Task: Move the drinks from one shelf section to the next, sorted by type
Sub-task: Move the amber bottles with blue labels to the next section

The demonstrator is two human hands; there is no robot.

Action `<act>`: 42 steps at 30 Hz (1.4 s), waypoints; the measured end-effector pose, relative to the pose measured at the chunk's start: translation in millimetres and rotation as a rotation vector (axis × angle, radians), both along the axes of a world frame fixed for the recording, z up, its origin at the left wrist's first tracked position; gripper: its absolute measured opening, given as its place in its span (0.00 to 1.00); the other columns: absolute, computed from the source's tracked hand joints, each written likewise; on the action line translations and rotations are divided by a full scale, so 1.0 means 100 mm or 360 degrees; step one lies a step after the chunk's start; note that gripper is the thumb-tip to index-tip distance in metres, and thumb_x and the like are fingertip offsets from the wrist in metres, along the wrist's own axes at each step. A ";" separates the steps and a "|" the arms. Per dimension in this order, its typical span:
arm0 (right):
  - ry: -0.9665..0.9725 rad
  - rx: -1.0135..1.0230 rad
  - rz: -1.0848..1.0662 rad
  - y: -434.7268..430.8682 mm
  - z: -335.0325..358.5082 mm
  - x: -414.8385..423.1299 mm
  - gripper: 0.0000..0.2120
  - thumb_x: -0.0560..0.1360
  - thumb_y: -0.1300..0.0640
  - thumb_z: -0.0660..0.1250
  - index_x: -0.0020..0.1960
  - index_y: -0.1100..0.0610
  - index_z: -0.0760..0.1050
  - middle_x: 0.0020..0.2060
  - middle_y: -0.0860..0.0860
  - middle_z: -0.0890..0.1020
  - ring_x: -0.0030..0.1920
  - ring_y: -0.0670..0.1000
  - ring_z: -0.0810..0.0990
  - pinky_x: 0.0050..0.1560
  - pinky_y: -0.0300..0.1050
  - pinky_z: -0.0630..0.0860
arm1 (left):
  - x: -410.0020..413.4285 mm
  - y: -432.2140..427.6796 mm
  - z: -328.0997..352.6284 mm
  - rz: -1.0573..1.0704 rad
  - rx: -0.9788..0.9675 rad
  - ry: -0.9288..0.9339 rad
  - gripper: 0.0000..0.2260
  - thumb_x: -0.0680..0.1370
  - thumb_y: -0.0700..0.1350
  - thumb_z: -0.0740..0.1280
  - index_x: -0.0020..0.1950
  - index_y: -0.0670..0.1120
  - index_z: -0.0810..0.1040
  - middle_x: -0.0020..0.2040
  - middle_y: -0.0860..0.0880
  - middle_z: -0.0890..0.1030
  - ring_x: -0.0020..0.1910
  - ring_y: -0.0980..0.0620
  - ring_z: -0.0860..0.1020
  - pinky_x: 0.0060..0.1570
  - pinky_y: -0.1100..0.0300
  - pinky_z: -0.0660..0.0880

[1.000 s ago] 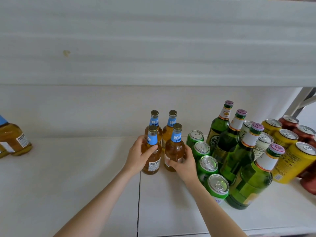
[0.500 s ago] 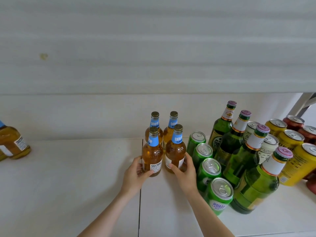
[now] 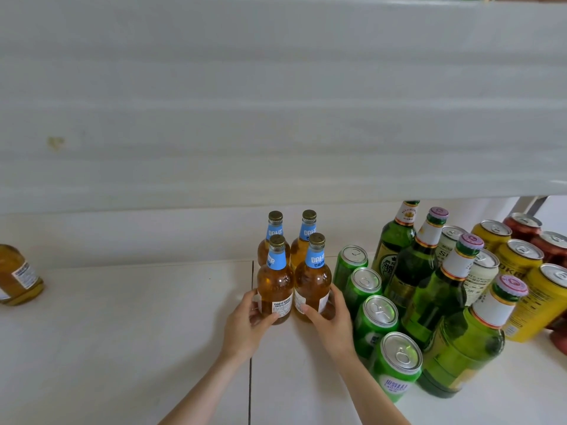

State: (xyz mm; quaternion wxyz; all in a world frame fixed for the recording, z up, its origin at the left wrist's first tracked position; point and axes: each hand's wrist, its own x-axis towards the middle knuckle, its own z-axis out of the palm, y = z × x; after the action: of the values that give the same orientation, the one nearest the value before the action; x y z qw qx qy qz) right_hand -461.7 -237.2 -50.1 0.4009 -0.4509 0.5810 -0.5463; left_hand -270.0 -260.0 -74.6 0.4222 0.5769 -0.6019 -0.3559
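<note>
Several amber bottles with blue neck labels stand in a tight block just right of the shelf seam. My left hand grips the base of the front left amber bottle. My right hand grips the base of the front right amber bottle. Two more amber bottles stand upright right behind them. A row of green cans runs along my right hand's outer side, very close to it.
Tall green bottles stand right of the cans, then pale cans, yellow cans and red cans at far right. Another amber bottle stands at the left edge. The upper shelf's front edge hangs low overhead.
Both hands slid from the bottles' upper bodies down to their bases, and still hold the two front bottles. The view has tilted up slightly.
</note>
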 end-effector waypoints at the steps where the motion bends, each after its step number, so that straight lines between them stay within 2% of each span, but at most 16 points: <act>1: 0.0007 -0.0001 -0.0002 0.00 0.00 0.00 0.35 0.70 0.59 0.77 0.73 0.53 0.66 0.64 0.48 0.77 0.65 0.48 0.75 0.66 0.51 0.74 | 0.00 0.01 0.00 0.0003 -0.0001 -0.0005 0.25 0.71 0.48 0.78 0.64 0.57 0.73 0.51 0.60 0.83 0.50 0.66 0.81 0.46 0.74 0.76; 3: 0.0015 -0.0002 -0.0005 0.01 0.01 0.01 0.35 0.70 0.59 0.77 0.73 0.53 0.66 0.64 0.48 0.77 0.65 0.48 0.75 0.66 0.51 0.74 | 0.00 0.02 0.01 0.0014 -0.0002 -0.0016 0.24 0.71 0.48 0.78 0.64 0.56 0.73 0.51 0.59 0.83 0.49 0.66 0.81 0.47 0.73 0.76; 8: 0.0055 -0.0025 -0.0047 0.02 0.03 0.03 0.33 0.69 0.60 0.77 0.71 0.52 0.69 0.61 0.45 0.79 0.61 0.42 0.77 0.62 0.43 0.75 | 0.01 0.03 0.05 -0.0034 0.0011 -0.0054 0.24 0.72 0.50 0.77 0.65 0.57 0.72 0.52 0.60 0.83 0.49 0.68 0.80 0.47 0.71 0.77; 11: 0.0102 -0.0018 -0.0088 0.03 0.02 0.05 0.32 0.69 0.58 0.78 0.69 0.49 0.70 0.58 0.40 0.79 0.56 0.36 0.78 0.60 0.41 0.76 | 0.05 0.01 0.06 -0.0098 0.0014 -0.0147 0.25 0.73 0.51 0.76 0.68 0.52 0.72 0.52 0.55 0.84 0.48 0.62 0.82 0.49 0.63 0.80; 13: 0.0186 -0.0009 -0.0146 0.06 0.02 0.08 0.32 0.69 0.56 0.78 0.68 0.47 0.69 0.56 0.38 0.79 0.54 0.31 0.76 0.58 0.38 0.76 | 0.10 0.01 0.09 -0.0148 -0.0007 -0.0278 0.27 0.74 0.51 0.74 0.71 0.50 0.70 0.55 0.51 0.83 0.51 0.56 0.81 0.52 0.55 0.80; 15: 0.0314 -0.0011 -0.0208 0.09 0.01 0.11 0.32 0.68 0.52 0.78 0.68 0.45 0.68 0.54 0.37 0.79 0.54 0.28 0.75 0.55 0.34 0.75 | 0.15 0.01 0.11 -0.0170 -0.0031 -0.0432 0.29 0.74 0.52 0.73 0.74 0.51 0.68 0.57 0.48 0.80 0.55 0.51 0.79 0.55 0.53 0.78; 16: 0.0387 -0.0014 -0.0230 0.13 0.01 0.12 0.32 0.68 0.51 0.78 0.67 0.45 0.67 0.54 0.36 0.78 0.54 0.29 0.75 0.54 0.33 0.74 | 0.19 0.02 0.12 -0.0178 -0.0049 -0.0512 0.30 0.75 0.53 0.73 0.74 0.51 0.68 0.58 0.47 0.79 0.56 0.50 0.78 0.56 0.56 0.76; 18: 0.0573 -0.0006 -0.0265 0.21 0.01 0.15 0.32 0.69 0.47 0.76 0.69 0.46 0.65 0.57 0.37 0.76 0.57 0.35 0.75 0.55 0.38 0.73 | 0.25 0.06 0.13 -0.0211 -0.0113 -0.0673 0.29 0.75 0.54 0.71 0.74 0.51 0.67 0.60 0.47 0.77 0.59 0.48 0.77 0.56 0.58 0.73; 20: 0.0842 0.0045 -0.0273 0.31 -0.01 0.17 0.34 0.71 0.41 0.72 0.71 0.49 0.63 0.63 0.45 0.75 0.63 0.47 0.72 0.57 0.46 0.73 | 0.33 0.13 0.13 -0.0247 -0.0199 -0.0860 0.27 0.77 0.54 0.69 0.74 0.50 0.68 0.63 0.47 0.76 0.62 0.46 0.75 0.58 0.55 0.73; 22: 0.1185 0.0145 -0.0226 0.39 -0.03 0.18 0.34 0.73 0.39 0.67 0.73 0.51 0.61 0.67 0.50 0.72 0.66 0.54 0.70 0.59 0.52 0.74 | 0.40 0.24 0.15 -0.0249 -0.0337 -0.1067 0.25 0.77 0.54 0.68 0.72 0.47 0.70 0.64 0.46 0.77 0.61 0.44 0.75 0.58 0.52 0.74; 25: 0.1636 0.0198 -0.0153 0.54 -0.04 0.23 0.34 0.75 0.39 0.62 0.75 0.53 0.59 0.68 0.52 0.71 0.67 0.56 0.68 0.59 0.52 0.72 | 0.49 0.44 0.15 -0.0204 -0.0584 -0.1313 0.22 0.77 0.52 0.70 0.68 0.43 0.76 0.60 0.44 0.80 0.59 0.41 0.78 0.60 0.47 0.74; 28: 0.1958 0.0157 -0.0123 0.72 -0.08 0.29 0.35 0.76 0.38 0.59 0.76 0.55 0.59 0.70 0.54 0.71 0.65 0.58 0.70 0.59 0.54 0.70 | 0.58 0.66 0.14 -0.0165 -0.0572 -0.1487 0.22 0.79 0.54 0.65 0.70 0.45 0.74 0.67 0.45 0.77 0.68 0.42 0.73 0.70 0.41 0.65; 30: 0.2070 0.0126 -0.0085 0.85 -0.11 0.33 0.34 0.76 0.38 0.57 0.77 0.54 0.58 0.73 0.56 0.68 0.68 0.59 0.69 0.63 0.56 0.68 | 0.64 0.82 0.12 -0.0148 -0.0507 -0.1562 0.23 0.81 0.56 0.61 0.73 0.47 0.71 0.72 0.45 0.73 0.74 0.44 0.67 0.74 0.40 0.58; 33: 0.2189 0.0135 0.0069 1.08 -0.14 0.40 0.35 0.77 0.36 0.53 0.78 0.52 0.53 0.77 0.56 0.61 0.74 0.59 0.63 0.69 0.57 0.62 | 0.75 1.12 0.10 -0.0113 -0.0448 -0.1636 0.24 0.81 0.57 0.58 0.76 0.49 0.67 0.75 0.45 0.69 0.77 0.45 0.62 0.75 0.39 0.53; 38: 0.2283 0.0081 0.0255 1.54 -0.13 0.54 0.34 0.79 0.35 0.48 0.79 0.51 0.49 0.78 0.55 0.56 0.77 0.58 0.56 0.74 0.59 0.55 | 0.95 1.71 0.06 -0.0050 -0.0340 -0.1733 0.25 0.82 0.59 0.55 0.77 0.51 0.64 0.77 0.46 0.65 0.78 0.46 0.59 0.75 0.39 0.51; 42: 0.2319 0.0071 0.0347 1.83 -0.10 0.69 0.34 0.79 0.35 0.47 0.79 0.50 0.45 0.79 0.54 0.53 0.77 0.58 0.53 0.74 0.60 0.53 | 1.11 2.12 0.05 -0.0017 -0.0235 -0.1756 0.26 0.82 0.60 0.54 0.78 0.52 0.62 0.79 0.46 0.62 0.79 0.45 0.57 0.76 0.38 0.49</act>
State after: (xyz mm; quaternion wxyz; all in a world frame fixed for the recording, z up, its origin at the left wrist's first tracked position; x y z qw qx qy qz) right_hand -392.7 -54.1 -60.3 -0.0258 -0.7464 0.6628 -0.0534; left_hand -159.4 -47.9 -69.4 0.0818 0.6437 -0.7598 0.0401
